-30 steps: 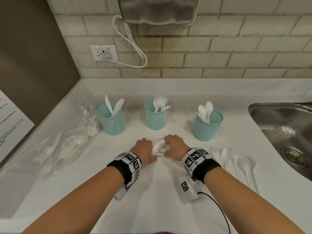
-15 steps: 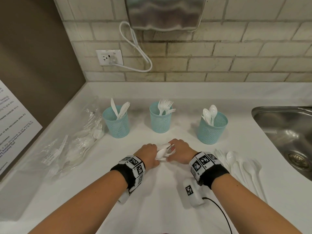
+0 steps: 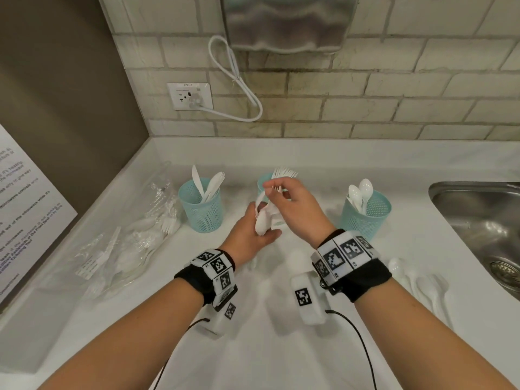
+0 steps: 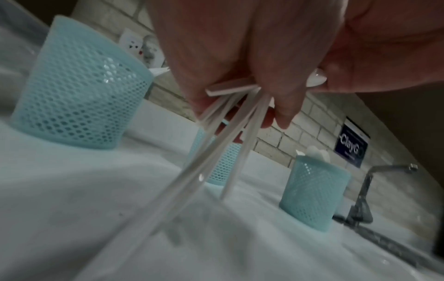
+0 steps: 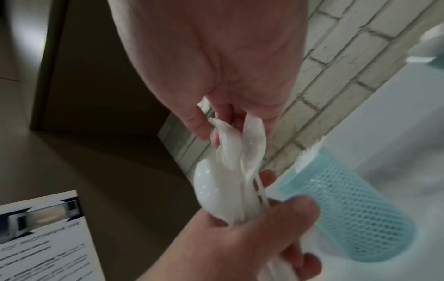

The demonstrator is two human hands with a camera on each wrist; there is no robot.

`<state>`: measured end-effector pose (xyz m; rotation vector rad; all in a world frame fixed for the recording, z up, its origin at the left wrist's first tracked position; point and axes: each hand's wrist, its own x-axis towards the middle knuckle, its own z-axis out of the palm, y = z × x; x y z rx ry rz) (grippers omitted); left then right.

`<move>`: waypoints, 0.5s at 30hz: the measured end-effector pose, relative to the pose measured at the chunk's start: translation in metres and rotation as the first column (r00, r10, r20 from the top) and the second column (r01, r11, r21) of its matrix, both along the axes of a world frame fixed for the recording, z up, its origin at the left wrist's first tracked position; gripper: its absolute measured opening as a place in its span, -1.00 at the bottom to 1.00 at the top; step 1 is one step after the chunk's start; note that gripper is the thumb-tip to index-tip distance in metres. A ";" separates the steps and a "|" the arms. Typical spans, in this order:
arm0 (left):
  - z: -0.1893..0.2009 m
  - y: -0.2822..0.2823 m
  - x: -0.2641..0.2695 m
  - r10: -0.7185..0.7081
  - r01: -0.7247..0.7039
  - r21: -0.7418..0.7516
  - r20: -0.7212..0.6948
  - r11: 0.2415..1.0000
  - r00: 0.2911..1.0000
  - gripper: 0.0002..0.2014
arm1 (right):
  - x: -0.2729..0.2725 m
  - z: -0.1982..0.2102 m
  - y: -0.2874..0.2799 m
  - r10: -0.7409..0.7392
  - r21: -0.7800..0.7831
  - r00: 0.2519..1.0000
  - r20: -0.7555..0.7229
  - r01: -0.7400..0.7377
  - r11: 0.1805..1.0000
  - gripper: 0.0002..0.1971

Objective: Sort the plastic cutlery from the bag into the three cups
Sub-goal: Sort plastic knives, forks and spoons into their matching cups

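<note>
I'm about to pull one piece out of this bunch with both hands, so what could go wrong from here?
1. The left hand grips a fanned bundle of white plastic cutlery; as the right hand pulls one piece, others may slip onto the white countertop.
2. The right hand works right in front of the middle teal mesh cup of forks; a jerk could knock it over.
3. The bundle looks mixed, so a piece could land in the wrong cup.

Middle cup perhaps half hidden
</note>
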<state>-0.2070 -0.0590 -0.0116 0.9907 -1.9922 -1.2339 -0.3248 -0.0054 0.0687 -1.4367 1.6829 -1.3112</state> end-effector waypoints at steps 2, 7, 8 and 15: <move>-0.001 -0.001 -0.005 0.037 -0.029 0.062 -0.129 0.998 0.991 -0.55 | 0.006 0.002 -0.006 0.011 -0.048 0.999 -0.035 -0.013 0.999 -0.77; -0.010 -0.001 -0.002 0.065 -0.027 0.202 -0.184 0.979 0.981 -0.79 | 0.011 -0.006 -0.010 0.208 0.095 0.977 0.040 -0.211 0.973 -0.61; -0.014 -0.003 0.001 0.052 -0.018 0.230 -0.144 0.973 0.988 -0.80 | 0.009 -0.010 -0.010 0.230 0.129 0.968 0.101 -0.242 0.962 -0.57; -0.020 -0.013 0.002 0.099 -0.034 0.327 -0.183 0.944 0.978 -0.82 | -0.007 -0.011 -0.019 0.154 0.084 0.944 0.293 -0.186 0.979 -0.59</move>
